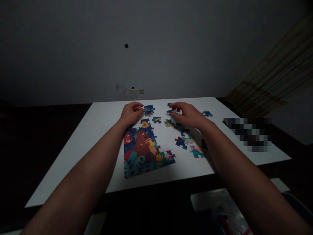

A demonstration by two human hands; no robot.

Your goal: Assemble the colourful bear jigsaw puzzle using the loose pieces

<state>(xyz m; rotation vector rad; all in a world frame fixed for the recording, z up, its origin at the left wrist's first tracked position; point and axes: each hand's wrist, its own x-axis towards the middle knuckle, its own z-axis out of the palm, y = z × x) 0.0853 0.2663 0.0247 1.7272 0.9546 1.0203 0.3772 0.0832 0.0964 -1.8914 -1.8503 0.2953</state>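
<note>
- The partly joined puzzle [141, 147] lies flat on the white surface [73, 147], near the edge closest to the person; it shows a brown bear, a yellow jar and large leaves.
- Its left and bottom sides are straight, while the right side is uneven, with open tabs and gaps.
- The left hand [133, 112] is just beyond the top of this puzzle, with the fingers bent; its fingertips come to the left side of a small blue section [149, 110], but I cannot tell if they grip it.
- One single blue piece [156, 119] lies between this section and the puzzle, apart from both.
- The right hand [186, 115] is above the loose pieces [168, 122], with the thumb and the fingers parted; whether a fingertip touches a piece, I cannot tell.
- Nearer to the person, under the right forearm, there are a dark blue piece [181, 142] and a pink and teal piece [198, 152].
- Another blue piece [207, 113] lies alone to the right of the right hand.
- Behind the surface is a grey wall [171, 49] with sockets [136, 91]; at the right hangs a curtain [266, 75].
</note>
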